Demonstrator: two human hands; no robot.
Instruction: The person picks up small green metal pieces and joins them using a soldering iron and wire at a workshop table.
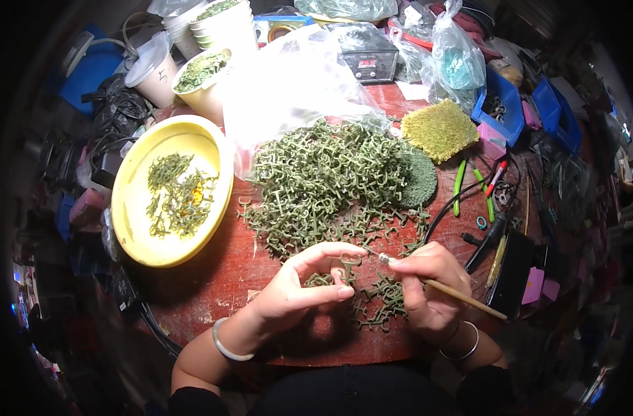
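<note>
My left hand (299, 286) pinches a small green loop-and-stem piece (350, 262) between thumb and fingertips. My right hand (434, 283) grips a thin tool with a wooden handle (465, 298) and a metal collar, like a pen. Its fine tip points left and lies close to the green piece; whether they touch I cannot tell. A large heap of similar green pieces (309, 180) covers the table's middle, just beyond both hands. Below and between the hands lies a smaller group of these pieces (382, 301).
A yellow basin (126, 208) with some green pieces stands at the left. Behind the heap are a clear plastic bag (289, 76), white tubs (202, 90) and a small box with a red display (365, 62). At right lie a yellow-green sponge (440, 130), green-handled pliers (458, 187) and blue bins (498, 104).
</note>
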